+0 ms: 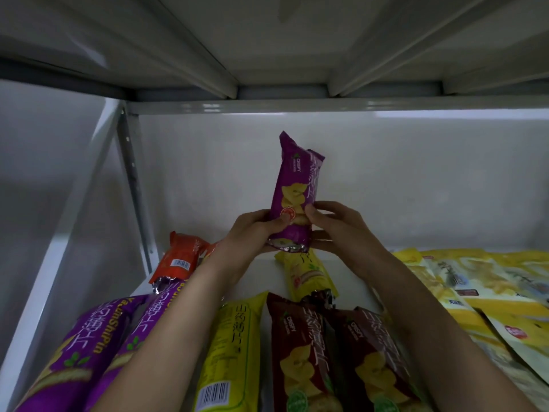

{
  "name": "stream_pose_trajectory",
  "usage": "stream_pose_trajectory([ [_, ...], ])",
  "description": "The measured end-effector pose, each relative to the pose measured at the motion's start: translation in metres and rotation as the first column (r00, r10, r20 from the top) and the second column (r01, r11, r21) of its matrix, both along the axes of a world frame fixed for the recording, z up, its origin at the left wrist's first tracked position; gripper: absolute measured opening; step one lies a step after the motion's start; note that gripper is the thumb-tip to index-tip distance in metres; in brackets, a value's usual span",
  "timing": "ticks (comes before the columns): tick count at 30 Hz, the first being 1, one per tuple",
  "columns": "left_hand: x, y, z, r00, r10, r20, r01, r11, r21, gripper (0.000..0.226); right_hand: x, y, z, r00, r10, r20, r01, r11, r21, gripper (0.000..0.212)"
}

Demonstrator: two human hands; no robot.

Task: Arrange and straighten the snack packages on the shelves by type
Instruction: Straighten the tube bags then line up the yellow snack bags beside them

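A purple crisp package stands upright above the shelf, held at its lower end by both hands. My left hand grips its left side with the thumb across the front. My right hand holds the right side, fingers curled behind it. Below lie two purple packages at the left, an orange package behind them, a yellow package in the middle, a second yellow one further back, and two dark red packages to its right.
Several flat yellow bags lie overlapped at the right of the white shelf. A white upright post stands at the left. The back wall is close behind, and the underside of the shelf above hangs overhead.
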State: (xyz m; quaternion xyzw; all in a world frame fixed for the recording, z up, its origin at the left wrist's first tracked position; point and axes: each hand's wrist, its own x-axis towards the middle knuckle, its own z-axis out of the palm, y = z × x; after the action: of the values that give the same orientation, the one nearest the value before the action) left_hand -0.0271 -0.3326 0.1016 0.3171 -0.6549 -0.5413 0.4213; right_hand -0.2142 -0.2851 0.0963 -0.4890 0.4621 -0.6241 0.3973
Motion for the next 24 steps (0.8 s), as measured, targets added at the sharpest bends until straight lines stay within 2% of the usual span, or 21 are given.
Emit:
stream_pose_trajectory([
  [3,-0.001,0.003,0.003,0.997,-0.038,-0.069,0.042,0.998,0.052,0.029,-0.004,0.002,0.006,0.995,0.053,0.081,-0.054,0.998,0.022,0.056],
  [6,-0.003,0.006,0.005,0.993,-0.078,-0.087,0.086,0.993,0.087,0.026,-0.006,0.008,0.009,0.989,0.146,-0.036,-0.145,0.989,0.032,0.041],
  [10,-0.006,0.013,0.010,0.995,-0.054,-0.084,0.063,0.992,0.110,0.032,-0.004,0.009,0.010,0.989,0.068,-0.130,-0.071,0.997,-0.019,0.035],
  [13,-0.005,0.015,0.012,0.996,-0.011,-0.085,0.014,0.999,0.038,0.033,-0.001,0.009,0.011,0.987,0.029,-0.156,-0.038,0.998,-0.051,0.032],
  [19,0.001,0.013,0.012,0.992,0.049,-0.114,-0.052,0.998,-0.021,0.014,0.006,0.010,0.013,0.990,0.067,-0.126,-0.075,0.995,-0.062,0.037],
  [24,0.001,0.013,0.015,0.995,0.034,-0.093,-0.034,0.999,0.006,0.030,0.006,0.008,0.011,0.993,0.015,-0.113,-0.027,0.994,-0.108,0.029],
])
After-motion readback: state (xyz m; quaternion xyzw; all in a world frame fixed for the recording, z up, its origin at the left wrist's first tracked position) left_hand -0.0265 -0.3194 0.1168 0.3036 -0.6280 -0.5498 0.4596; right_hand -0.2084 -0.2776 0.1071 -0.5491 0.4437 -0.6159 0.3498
